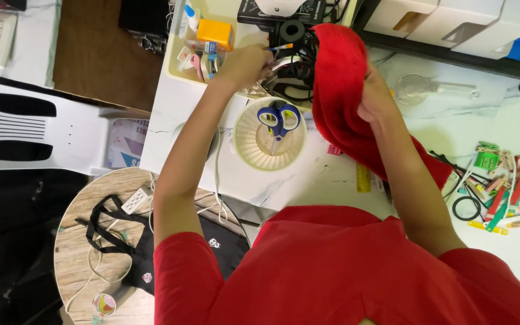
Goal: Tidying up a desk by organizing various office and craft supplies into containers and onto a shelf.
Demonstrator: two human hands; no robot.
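My right hand [375, 96] grips a thick red cloth [343, 90] and holds it up over the white desk [308, 177]; the cloth drapes down toward the desk's right side. Reaching into the clutter at the back of the desk, my left hand [245, 65] pinches a small blue and orange object [281, 46] beside a tangle of black cables [293, 75]. Below both hands stands a round white basket [249, 141] with blue-handled scissors [278, 119] in it.
A tray [179, 75] with an orange box [214, 33] and small bottles sits at the back left. Coloured clothespins [507, 180] lie heaped at the right. A clear glass piece [416, 89] lies behind. A round wooden stool [76, 253] with a black bag and a power strip stands lower left.
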